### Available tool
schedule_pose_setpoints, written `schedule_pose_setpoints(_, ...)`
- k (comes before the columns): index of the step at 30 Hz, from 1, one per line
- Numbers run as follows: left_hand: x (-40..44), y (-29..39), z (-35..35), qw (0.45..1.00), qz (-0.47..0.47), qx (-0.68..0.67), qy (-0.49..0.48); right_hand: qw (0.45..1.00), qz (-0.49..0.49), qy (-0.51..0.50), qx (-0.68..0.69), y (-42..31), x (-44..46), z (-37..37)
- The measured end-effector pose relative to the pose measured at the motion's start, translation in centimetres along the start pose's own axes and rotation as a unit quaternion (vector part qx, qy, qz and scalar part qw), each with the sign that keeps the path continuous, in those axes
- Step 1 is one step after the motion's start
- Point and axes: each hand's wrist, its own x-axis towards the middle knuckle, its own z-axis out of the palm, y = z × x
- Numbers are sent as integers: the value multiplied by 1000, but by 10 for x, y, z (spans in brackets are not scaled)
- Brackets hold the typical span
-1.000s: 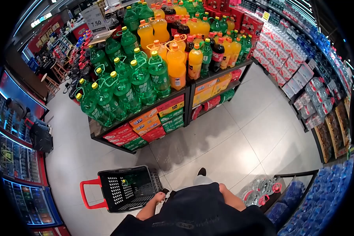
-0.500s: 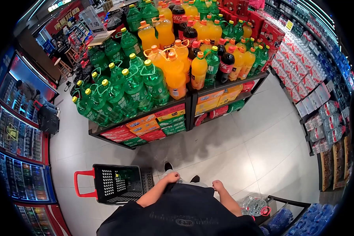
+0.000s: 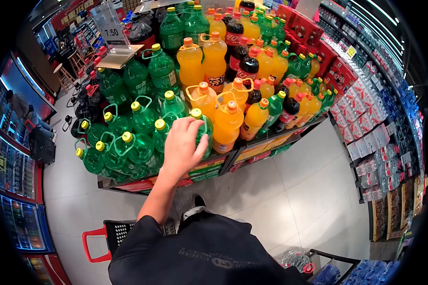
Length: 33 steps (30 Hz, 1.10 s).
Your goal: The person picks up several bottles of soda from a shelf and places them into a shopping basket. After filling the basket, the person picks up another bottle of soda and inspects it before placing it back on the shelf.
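My left hand (image 3: 181, 142) reaches out over the front edge of a drinks display, its thumb and fingers spread apart. Its fingertips are at the neck of a large green soda bottle (image 3: 205, 127) with a yellow cap; whether they touch it I cannot tell. The hand hides part of that bottle and of the one beside it. To the right stands a large orange soda bottle (image 3: 227, 124) with a looped carry handle. More green bottles (image 3: 140, 149) with yellow caps and pale handles crowd the corner to the left. My right hand is out of sight.
A black shopping basket (image 3: 121, 232) with a red handle (image 3: 86, 244) is on the floor at my left, partly hidden by my arm. A price sign (image 3: 110, 29) stands among the bottles. Drinks fridges (image 3: 21, 218) line the left; packed shelves (image 3: 366, 114) run along the right.
My left hand has risen from near my waist to the green bottles, opening its fingers. My right hand has left view. The display now appears nearer, and the basket is more covered.
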Motion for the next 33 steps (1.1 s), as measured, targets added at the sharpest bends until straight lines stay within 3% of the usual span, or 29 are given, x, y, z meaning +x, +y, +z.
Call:
schedule_pose_setpoints(3,-4,-14,13,979,-57,20,-194,999,-25,-13,-41,-38,29,-16)
schedule_pose_setpoints(7,-15,-14,23,989,-60,-19,-137,994,-72,-23,-82,-76,71,-33)
schedule_pose_setpoints(9,-9,-17,11,984,-43,-58,-165,992,-85,-7,-88,-105,90,-40)
schedule_pose_setpoints(13,-12,-17,-1,982,5,-124,-140,989,-79,124,-27,-170,122,-50)
schedule_pose_setpoints(17,-40,-13,2,975,41,-172,-137,944,-280,109,136,-340,72,-60)
schedule_pose_setpoints(19,-56,-10,4,962,39,-234,-136,907,-405,57,100,-416,25,-71)
schedule_pose_setpoints(20,-63,-7,6,957,30,-256,-130,902,-430,14,49,-421,19,-80)
schedule_pose_setpoints(26,-104,25,22,938,41,-313,-145,834,-487,-253,-53,-478,-55,-170)
schedule_pose_setpoints(33,-126,75,40,949,-67,-202,-233,720,-596,-322,-150,-495,-43,-207)
